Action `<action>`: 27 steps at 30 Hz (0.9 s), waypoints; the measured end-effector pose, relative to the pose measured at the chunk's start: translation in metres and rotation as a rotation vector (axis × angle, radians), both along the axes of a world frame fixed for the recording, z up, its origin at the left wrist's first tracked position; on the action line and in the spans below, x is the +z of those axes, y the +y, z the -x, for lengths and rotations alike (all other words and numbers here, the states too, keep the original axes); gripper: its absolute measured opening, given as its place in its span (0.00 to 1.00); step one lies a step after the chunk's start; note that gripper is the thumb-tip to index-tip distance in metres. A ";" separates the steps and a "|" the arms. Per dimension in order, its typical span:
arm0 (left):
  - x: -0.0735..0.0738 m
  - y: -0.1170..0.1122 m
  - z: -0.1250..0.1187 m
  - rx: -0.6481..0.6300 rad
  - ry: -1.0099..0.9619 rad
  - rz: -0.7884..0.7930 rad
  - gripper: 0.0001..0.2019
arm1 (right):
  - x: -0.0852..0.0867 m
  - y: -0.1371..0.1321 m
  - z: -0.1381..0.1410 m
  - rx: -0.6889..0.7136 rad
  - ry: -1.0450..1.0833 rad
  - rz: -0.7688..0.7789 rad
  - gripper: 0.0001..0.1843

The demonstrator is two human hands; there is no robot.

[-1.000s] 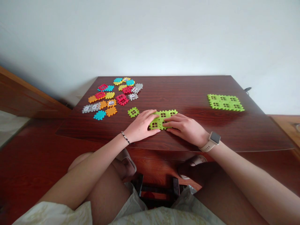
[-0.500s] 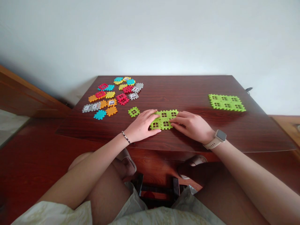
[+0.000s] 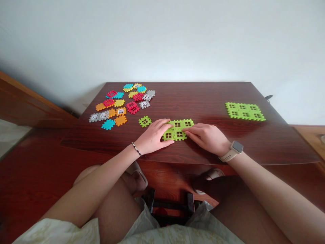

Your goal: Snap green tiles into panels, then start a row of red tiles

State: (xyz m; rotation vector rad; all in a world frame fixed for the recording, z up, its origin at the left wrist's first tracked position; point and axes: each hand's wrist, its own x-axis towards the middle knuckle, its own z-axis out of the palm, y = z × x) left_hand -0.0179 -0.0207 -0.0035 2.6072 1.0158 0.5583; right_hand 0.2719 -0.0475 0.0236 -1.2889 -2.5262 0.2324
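A panel of joined green window tiles [image 3: 179,125] lies on the table in front of me, with several window openings showing. My left hand [image 3: 154,135] grips its left side, fingers over the top and thumb along the near edge, and covers part of it. At the panel's right, my right hand [image 3: 208,137] pinches with thumb and forefinger near the joint between tiles; its other fingers are curled under. One loose green window tile [image 3: 145,121] rests just left of the panel, apart from it.
Red, blue, yellow, orange and grey interlocking tiles [image 3: 120,120] lie scattered over the table's left side, some overlapping. A joined green tile panel [image 3: 245,111] lies at the right. The dark wooden table [image 3: 193,98] meets a pale wall [image 3: 177,40] behind.
My right hand has shifted slightly left along the panel, its fingers closing nearer the tile joint. My left hand and the panel have hardly moved.
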 end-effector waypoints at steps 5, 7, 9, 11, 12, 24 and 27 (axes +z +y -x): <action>0.000 0.000 -0.001 0.002 0.006 0.004 0.27 | -0.001 0.001 -0.001 -0.002 0.003 0.019 0.22; 0.001 -0.001 -0.001 0.003 0.007 0.008 0.27 | -0.001 0.001 -0.001 -0.002 0.007 0.026 0.22; 0.001 -0.001 -0.001 0.003 0.008 0.010 0.27 | -0.002 0.001 -0.001 -0.009 0.013 0.022 0.21; 0.000 -0.001 -0.001 0.003 0.009 0.005 0.27 | -0.003 0.001 -0.001 -0.018 0.015 0.016 0.21; 0.000 -0.001 -0.001 0.003 0.009 0.003 0.27 | -0.003 0.001 -0.001 -0.021 0.015 0.016 0.21; 0.000 -0.001 -0.001 0.006 -0.003 0.003 0.27 | 0.000 0.002 0.001 -0.038 -0.013 0.072 0.23; 0.000 -0.001 -0.001 0.003 -0.008 0.005 0.27 | 0.001 0.003 0.002 -0.038 -0.020 0.063 0.23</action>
